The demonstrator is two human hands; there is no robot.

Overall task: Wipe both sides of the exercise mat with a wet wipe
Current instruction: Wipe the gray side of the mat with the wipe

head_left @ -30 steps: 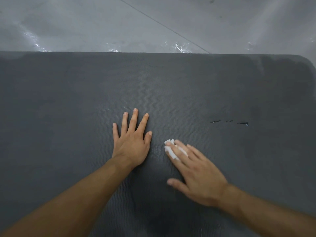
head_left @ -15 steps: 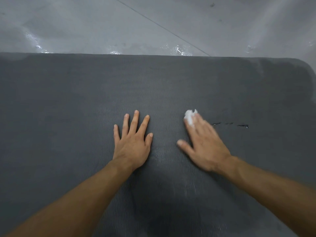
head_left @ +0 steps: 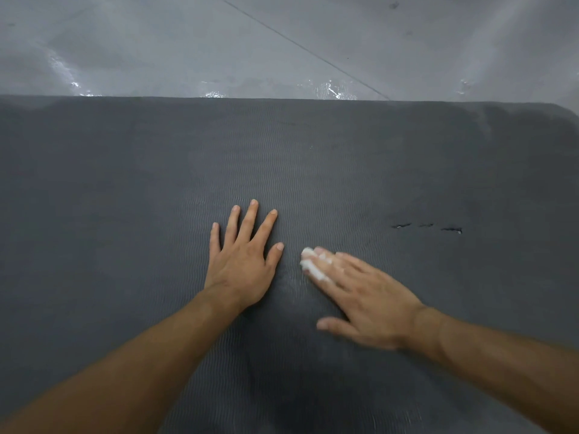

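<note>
A dark grey ribbed exercise mat (head_left: 125,198) lies flat across most of the view. My left hand (head_left: 242,261) rests palm down on the mat's middle, fingers spread, holding nothing. Just to its right, my right hand (head_left: 366,296) presses a crumpled white wet wipe (head_left: 310,264) against the mat under its fingertips. The wipe pokes out past the fingers, close to my left thumb. A faint damp sheen shows on the mat between the two hands.
Three small dark tears (head_left: 426,227) mark the mat to the right of my hands. Beyond the mat's far edge lies a glossy grey floor (head_left: 282,42) with wet glints and a thin diagonal seam. The mat's far right corner (head_left: 560,111) is rounded.
My right hand swept the wipe away to the upper right, toward the tears, then back down and left beside my left thumb. My left hand stayed planted.
</note>
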